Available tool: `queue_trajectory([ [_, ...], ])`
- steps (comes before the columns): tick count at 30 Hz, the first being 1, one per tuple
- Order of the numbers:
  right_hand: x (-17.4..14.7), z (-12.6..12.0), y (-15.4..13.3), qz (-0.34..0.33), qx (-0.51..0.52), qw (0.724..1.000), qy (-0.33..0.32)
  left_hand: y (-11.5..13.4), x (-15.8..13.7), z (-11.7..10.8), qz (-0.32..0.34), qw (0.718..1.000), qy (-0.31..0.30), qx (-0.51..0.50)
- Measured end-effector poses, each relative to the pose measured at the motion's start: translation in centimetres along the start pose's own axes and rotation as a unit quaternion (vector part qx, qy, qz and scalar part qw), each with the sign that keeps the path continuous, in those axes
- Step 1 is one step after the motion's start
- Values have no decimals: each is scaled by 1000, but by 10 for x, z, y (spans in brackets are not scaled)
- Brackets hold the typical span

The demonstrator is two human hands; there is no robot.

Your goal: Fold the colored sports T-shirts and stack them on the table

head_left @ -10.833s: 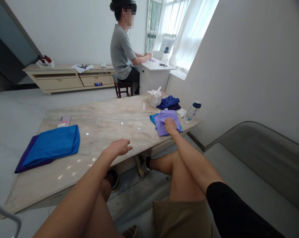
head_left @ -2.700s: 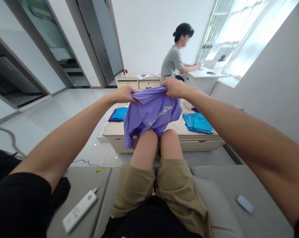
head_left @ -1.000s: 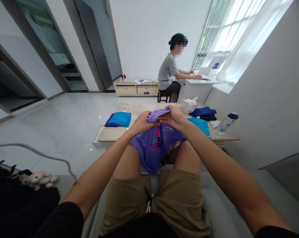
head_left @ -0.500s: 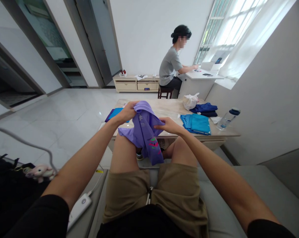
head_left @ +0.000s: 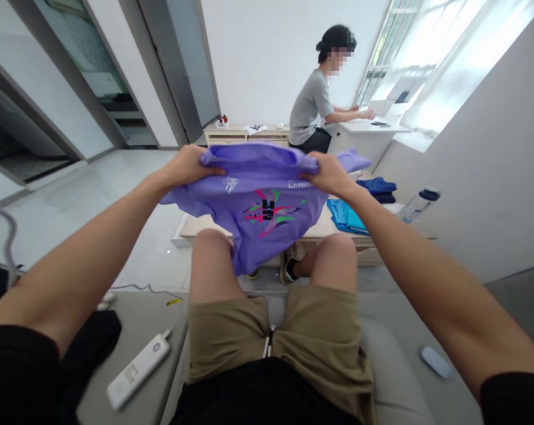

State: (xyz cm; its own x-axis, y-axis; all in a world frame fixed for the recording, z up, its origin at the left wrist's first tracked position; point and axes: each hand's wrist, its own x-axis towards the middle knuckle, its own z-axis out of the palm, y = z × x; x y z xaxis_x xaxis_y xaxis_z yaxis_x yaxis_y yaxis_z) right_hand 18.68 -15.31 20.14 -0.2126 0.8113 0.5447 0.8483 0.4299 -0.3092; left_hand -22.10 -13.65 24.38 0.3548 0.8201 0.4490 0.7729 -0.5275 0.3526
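Note:
A purple T-shirt [head_left: 271,236] with a pink, green and black print hangs spread in the air above my knees. At the left end of its collar, my left hand [head_left: 189,167] is closed on the cloth. My right hand [head_left: 328,173] grips the shoulder area at the collar's right end, thumb below the fabric. The collar opening faces up between both hands, and one sleeve sticks out past my right hand. The lower part of the shirt droops in folds toward my shins.
Behind the shirt stands a low table with folded bright-blue clothes [head_left: 347,216], darker blue clothes [head_left: 377,188] and a water bottle [head_left: 420,205]. A white power bank [head_left: 138,370] lies on the sofa at left, a pale case [head_left: 435,361] at right. Another person [head_left: 313,100] sits at a white desk.
The purple shirt was bunched and hanging between my hands; now it is stretched wide with its print showing. Both hands have moved apart and upward.

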Motion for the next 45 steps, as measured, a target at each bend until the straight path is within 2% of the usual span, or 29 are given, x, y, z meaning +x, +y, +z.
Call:
queue_trajectory([
  [1,-5,1,2,23,-21,999,-40,-5,-1,2,-27,999,-38,29],
  [3,-11,-3,10,55,-48,995,-63,-13,-1,2,-76,994,-42,72],
  [5,-11,-14,18,52,-45,998,-4,-15,-1,-4,-89,992,14,88],
  [7,-9,-26,23,26,-15,997,74,-14,-1,-11,-66,992,68,78],
  [9,-13,-32,27,6,26,996,89,-12,-5,-11,-40,996,77,28],
  [14,-41,-18,35,2,70,997,-35,-24,-24,15,-49,995,-9,-90],
  [17,-58,-12,39,8,71,996,-46,-29,-38,27,-59,993,1,-106],
  [21,-72,-13,37,25,119,992,-38,-24,-55,29,-72,987,-6,-144],
  [23,-77,-13,31,37,183,981,-59,-19,-61,30,-83,979,-35,-183],
  [27,-79,-6,14,78,311,937,-140,-13,-66,40,-111,955,-72,-265],
  [29,-77,-3,9,109,339,926,-123,-14,-67,46,-135,947,-57,-285],
  [32,-74,-1,10,152,359,920,-48,-21,-67,50,-165,942,-23,-293],
  [34,-75,-3,14,166,357,919,-28,-25,-67,49,-169,941,-8,-293],
  [39,-88,-2,24,147,321,935,-27,-25,-75,53,-135,948,0,-289],
  [45,-113,10,22,132,260,956,-12,-33,-109,68,-113,963,-22,-244],
])
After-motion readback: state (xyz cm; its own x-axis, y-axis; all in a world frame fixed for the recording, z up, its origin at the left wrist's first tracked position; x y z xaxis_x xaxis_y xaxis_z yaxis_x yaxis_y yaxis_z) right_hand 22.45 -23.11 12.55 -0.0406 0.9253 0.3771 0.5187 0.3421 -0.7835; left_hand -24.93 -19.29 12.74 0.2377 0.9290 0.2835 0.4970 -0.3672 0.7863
